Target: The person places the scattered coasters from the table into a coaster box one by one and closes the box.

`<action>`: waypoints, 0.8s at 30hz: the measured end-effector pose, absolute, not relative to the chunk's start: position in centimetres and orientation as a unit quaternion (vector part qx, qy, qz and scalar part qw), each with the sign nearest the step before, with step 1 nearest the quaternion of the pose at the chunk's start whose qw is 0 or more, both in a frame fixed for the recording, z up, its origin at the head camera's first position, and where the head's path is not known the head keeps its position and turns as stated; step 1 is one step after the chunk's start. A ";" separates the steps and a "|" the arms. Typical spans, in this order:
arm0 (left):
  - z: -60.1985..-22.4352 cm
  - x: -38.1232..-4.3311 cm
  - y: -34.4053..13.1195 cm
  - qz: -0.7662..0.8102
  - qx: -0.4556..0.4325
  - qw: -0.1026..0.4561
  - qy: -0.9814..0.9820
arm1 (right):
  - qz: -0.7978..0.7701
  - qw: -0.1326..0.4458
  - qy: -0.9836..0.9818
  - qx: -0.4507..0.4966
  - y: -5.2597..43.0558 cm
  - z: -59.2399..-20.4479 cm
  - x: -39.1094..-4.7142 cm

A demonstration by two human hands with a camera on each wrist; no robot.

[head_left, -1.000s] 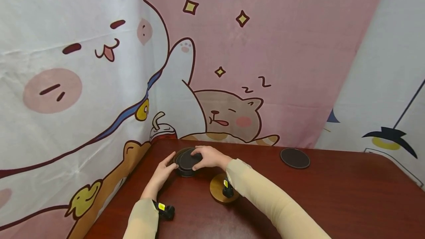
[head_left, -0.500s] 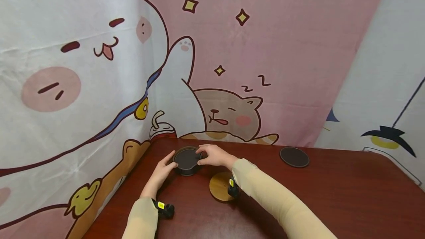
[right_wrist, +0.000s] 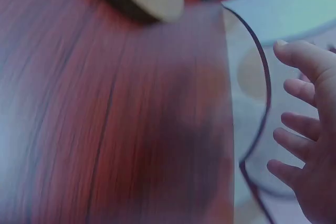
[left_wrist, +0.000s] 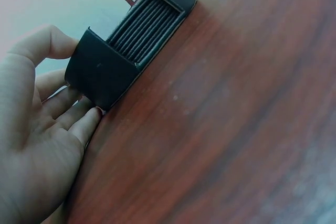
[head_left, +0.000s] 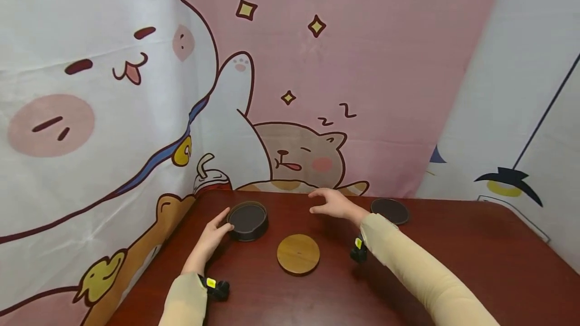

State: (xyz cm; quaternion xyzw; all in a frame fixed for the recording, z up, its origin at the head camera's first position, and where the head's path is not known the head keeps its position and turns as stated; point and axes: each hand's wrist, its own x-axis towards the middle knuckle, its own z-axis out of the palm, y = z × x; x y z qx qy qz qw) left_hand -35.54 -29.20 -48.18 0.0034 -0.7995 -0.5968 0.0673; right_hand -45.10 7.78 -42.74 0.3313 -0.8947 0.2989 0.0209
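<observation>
A round black coaster holder [head_left: 248, 236] stands on the table at the left, with black coasters [left_wrist: 147, 29] stacked inside, visible through the gap in its wall in the left wrist view. My left hand [head_left: 212, 235] holds the holder's left side, thumb and fingers curved around the wall. Over the back of the table, my right hand [head_left: 334, 204] is raised with fingers apart and nothing in them. In its own wrist view those fingers are loosely bent. Another black coaster [head_left: 390, 210] lies flat at the back right, beyond the right wrist and partly covered by the sleeve.
A round wooden disc [head_left: 298, 254] lies on the reddish-brown table [head_left: 326, 286] between the two arms. Printed cartoon cloth [head_left: 385, 64] hangs right behind the table's back edge and along its left side.
My right hand has let go at the holder and moved right, away from it. The top coaster, tilted earlier, now lies level in the holder. My left hand stays on the holder.
</observation>
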 end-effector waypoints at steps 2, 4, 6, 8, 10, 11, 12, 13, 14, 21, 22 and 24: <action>-48.2 -35.5 -29.4 -0.596 0.003 0.067 -0.800 | 0.314 0.029 -0.894 0.318 9.7 -42.8 -45.2; -48.2 -35.4 -29.6 -0.594 0.002 0.067 -0.801 | 0.325 0.034 -0.895 0.304 11.7 -43.0 -45.3; -48.3 -35.4 -29.7 -0.594 -0.001 0.068 -0.802 | 0.329 0.040 -0.898 0.290 13.7 -43.5 -45.5; -48.2 -35.4 -29.9 -0.594 -0.001 0.071 -0.802 | 0.337 0.048 -0.900 0.274 15.6 -43.9 -45.8; -48.2 -35.4 -29.9 -0.590 -0.003 0.073 -0.804 | 0.344 0.058 -0.903 0.251 17.4 -44.2 -46.0; -48.2 -35.4 -29.9 -0.590 -0.004 0.074 -0.804 | 0.349 0.063 -0.903 0.242 18.3 -44.4 -46.0; -48.2 -35.4 -29.9 -0.588 -0.006 0.074 -0.805 | 0.355 0.070 -0.904 0.230 19.1 -44.6 -46.1; -48.2 -35.4 -29.9 -0.588 -0.006 0.073 -0.806 | 0.357 0.075 -0.905 0.217 19.9 -44.8 -46.1; -48.2 -35.4 -29.9 -0.587 -0.006 0.072 -0.806 | 0.358 0.081 -0.907 0.207 20.7 -45.0 -46.1; -48.4 -35.4 -29.5 -0.587 -0.005 0.063 -0.807 | 0.367 0.077 -0.917 0.139 25.3 -46.8 -46.3; -48.5 -35.4 -29.4 -0.587 -0.005 0.063 -0.807 | 0.369 0.069 -0.917 0.134 25.8 -46.9 -46.2; -48.4 -35.5 -29.2 -0.584 -0.004 0.062 -0.809 | 0.370 0.051 -0.919 0.126 26.5 -47.2 -46.1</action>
